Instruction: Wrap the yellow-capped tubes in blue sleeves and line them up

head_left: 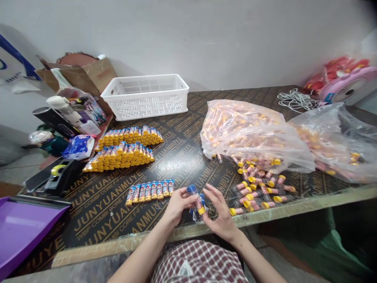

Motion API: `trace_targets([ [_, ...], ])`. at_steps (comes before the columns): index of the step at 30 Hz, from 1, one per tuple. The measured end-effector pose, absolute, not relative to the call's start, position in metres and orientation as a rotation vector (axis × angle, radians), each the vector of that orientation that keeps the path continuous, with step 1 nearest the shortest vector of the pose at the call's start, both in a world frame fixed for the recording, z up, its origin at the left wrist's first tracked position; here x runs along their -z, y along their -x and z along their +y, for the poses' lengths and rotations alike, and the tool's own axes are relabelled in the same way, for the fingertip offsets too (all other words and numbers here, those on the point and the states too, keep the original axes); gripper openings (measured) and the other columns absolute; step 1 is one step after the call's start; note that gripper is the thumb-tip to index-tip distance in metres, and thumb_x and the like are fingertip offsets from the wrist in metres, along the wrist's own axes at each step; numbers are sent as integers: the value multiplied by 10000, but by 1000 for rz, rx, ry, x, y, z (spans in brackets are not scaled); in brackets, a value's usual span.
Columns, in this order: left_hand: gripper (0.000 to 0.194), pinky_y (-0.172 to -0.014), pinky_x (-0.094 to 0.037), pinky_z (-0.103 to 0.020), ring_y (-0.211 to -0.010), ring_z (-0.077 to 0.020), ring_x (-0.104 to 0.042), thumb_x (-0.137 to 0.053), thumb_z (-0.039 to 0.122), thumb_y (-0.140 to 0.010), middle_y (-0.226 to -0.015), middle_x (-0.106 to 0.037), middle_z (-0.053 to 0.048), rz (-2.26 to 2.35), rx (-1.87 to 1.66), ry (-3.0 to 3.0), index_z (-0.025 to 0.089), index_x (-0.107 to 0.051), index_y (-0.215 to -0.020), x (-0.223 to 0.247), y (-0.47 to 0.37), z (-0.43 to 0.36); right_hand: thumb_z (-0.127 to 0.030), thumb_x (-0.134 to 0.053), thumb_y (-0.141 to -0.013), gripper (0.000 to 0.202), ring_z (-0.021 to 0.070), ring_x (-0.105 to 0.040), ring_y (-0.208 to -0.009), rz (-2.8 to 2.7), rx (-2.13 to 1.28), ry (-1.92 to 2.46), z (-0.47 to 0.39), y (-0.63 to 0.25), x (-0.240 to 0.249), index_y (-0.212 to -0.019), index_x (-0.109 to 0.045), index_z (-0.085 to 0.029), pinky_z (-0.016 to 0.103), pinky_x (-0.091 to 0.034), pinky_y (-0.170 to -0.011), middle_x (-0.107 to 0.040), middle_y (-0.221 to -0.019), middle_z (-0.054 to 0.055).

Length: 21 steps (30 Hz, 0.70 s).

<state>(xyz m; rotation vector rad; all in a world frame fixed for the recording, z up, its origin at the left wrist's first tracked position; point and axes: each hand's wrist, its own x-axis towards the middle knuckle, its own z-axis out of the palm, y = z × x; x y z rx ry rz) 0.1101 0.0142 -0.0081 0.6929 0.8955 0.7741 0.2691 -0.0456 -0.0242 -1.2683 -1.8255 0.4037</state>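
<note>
My left hand [178, 204] is closed, pinching a small clear tube [198, 202] with a yellow cap. Blue film or a label covers the tube's far end; its pinkish contents show through the side. Just right of it, my right hand [218, 212] has its fingers apart, the thumb close to the yellow cap; I cannot tell whether it touches. Something blue and white [193, 214] lies partly hidden under the hands. A row of several blue-labelled tubes [149, 191] lies left of my left hand. Loose unlabelled tubes [256, 188] are scattered to the right.
Blue-labelled tubes with yellow caps form two stacks [120, 157] at the left. A white basket [147, 103] stands behind them. Clear bags of tubes [244, 125] lie at right, near a pink fan [349, 84]. A tape dispenser [55, 179] and purple dustpan-like object [26, 232] sit left.
</note>
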Motion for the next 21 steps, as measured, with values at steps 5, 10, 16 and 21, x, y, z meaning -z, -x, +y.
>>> trace_targets([
  [5,334,-559,-469,-216,-562,-110,-575,-727,400,-660,-677,-660,-63,823,-664,-783,88,-692,-774,6,-116,4,-57,-496,-650,809,287,-346,-1304,-1797,-652,1200,-43,-272,18,-1391,-247,-268,466,-396,-1005,-219,-1480,92],
  [10,323,-538,-455,-213,-555,-116,-576,-743,390,-641,-665,-654,-57,809,-616,-795,95,-694,-764,6,-118,0,-52,-480,-598,804,259,-426,-1246,-1773,-854,1121,-43,-272,15,-1365,-304,-216,413,-397,-1024,-412,-1368,97],
  [16,297,-518,-437,-203,-535,-109,-568,-736,372,-654,-649,-650,-51,809,-623,-803,96,-684,-751,5,-118,-1,-49,-476,-580,799,246,-476,-1203,-1688,-901,1079,-45,-269,15,-1346,-321,-218,389,-417,-1013,-449,-1330,91],
  [21,327,-522,-444,-218,-539,-118,-567,-744,385,-637,-650,-647,-52,815,-628,-803,93,-687,-772,3,-117,-1,-40,-478,-585,816,243,-477,-1206,-1656,-901,1063,-46,-267,18,-1356,-287,-227,393,-424,-1010,-442,-1346,97],
])
